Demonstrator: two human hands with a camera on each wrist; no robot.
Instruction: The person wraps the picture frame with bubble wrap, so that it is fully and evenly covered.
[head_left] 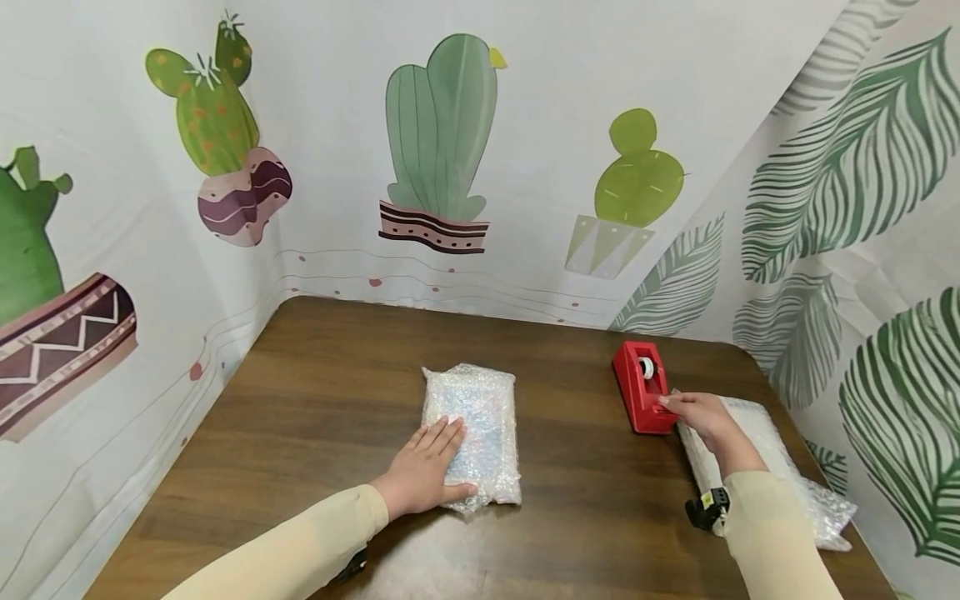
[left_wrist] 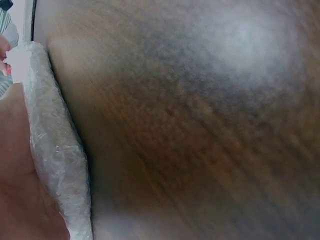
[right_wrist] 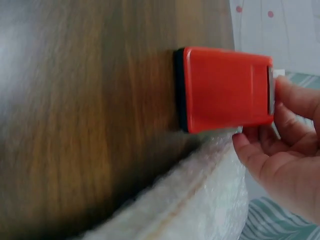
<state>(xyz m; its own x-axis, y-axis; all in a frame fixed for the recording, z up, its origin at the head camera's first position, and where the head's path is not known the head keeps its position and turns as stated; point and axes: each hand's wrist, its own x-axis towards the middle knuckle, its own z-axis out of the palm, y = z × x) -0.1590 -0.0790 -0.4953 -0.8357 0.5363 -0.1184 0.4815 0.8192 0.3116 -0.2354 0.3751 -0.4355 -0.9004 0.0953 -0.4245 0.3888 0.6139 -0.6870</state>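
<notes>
A flat parcel in bubble wrap lies on the brown table, something pale blue showing through. My left hand rests on its lower left part, fingers straight, palm down. The left wrist view shows the parcel's wrapped edge beside the palm. Toward the right stands a red tape dispenser with a tape roll in it. My right hand is at the dispenser's cutter end, with bent fingers beside the cutter. Whether it pinches the clear tape cannot be seen.
To the right of the dispenser, partly under my right forearm, lies another piece of bubble wrap. A cloth backdrop printed with cacti and leaves rises behind the wooden table and along its sides.
</notes>
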